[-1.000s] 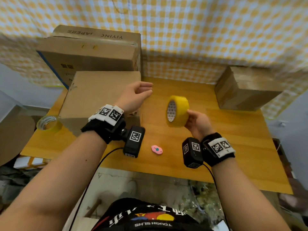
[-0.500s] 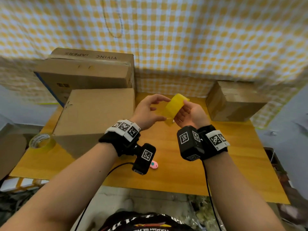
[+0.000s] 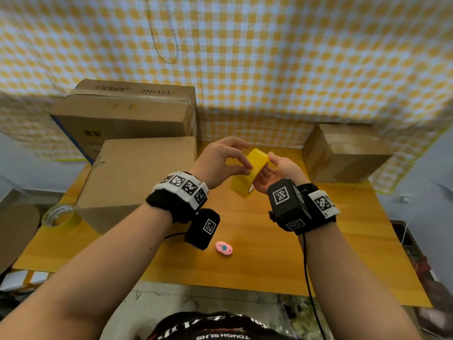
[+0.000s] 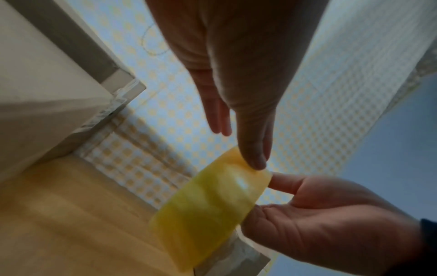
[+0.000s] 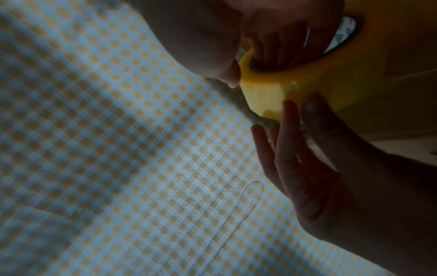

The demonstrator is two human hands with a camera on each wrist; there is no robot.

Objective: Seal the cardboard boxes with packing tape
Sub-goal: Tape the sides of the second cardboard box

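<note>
Clear tape roll (image 3: 61,218) at tabletop (image 3: 257,253) left edge, beside box (image 3: 137,177). Left hand (image 3: 220,163), thumb and forefinger touching yellow roll (image 3: 252,171), other fingers spread. Right hand (image 3: 279,174), fingers hooked through core, holding roll above tabletop. Second box (image 3: 343,153) far right.

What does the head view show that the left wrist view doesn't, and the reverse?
Head only: the pink cutter on the table, a second tape roll at the table's left edge, three boxes, both wristbands.
Left wrist only: a close look at the left thumb tip touching the yellow tape roll at its outer face.
Both: the left hand, the right hand holding the roll, the checkered cloth.
</note>
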